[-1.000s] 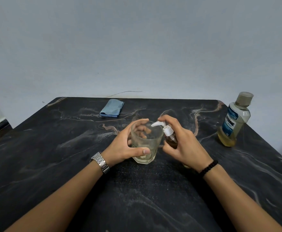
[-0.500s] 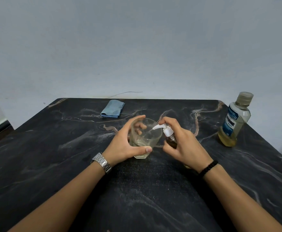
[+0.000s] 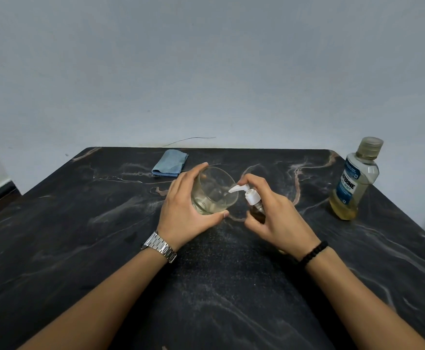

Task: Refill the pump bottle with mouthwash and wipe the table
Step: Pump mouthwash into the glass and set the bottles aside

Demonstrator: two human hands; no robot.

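My left hand (image 3: 183,210) grips a clear drinking glass (image 3: 215,190), tilted with its mouth toward the right and a little pale liquid at its bottom. My right hand (image 3: 277,218) holds a small brown pump bottle (image 3: 257,210) with a white pump head (image 3: 246,194); the index finger rests on the pump and the nozzle points into the glass mouth. A mouthwash bottle (image 3: 355,180) with yellow liquid and a blue label stands capped at the table's right edge. A folded blue cloth (image 3: 170,163) lies at the back of the dark marble table (image 3: 80,248).
A grey wall stands right behind the table's far edge. A thin wire lies along the wall foot behind the cloth. A steel watch is on my left wrist and a black bead bracelet on my right.
My left hand has lifted the glass off the table and tipped it toward the pump nozzle. The right hand and pump bottle stay in nearly the same place.
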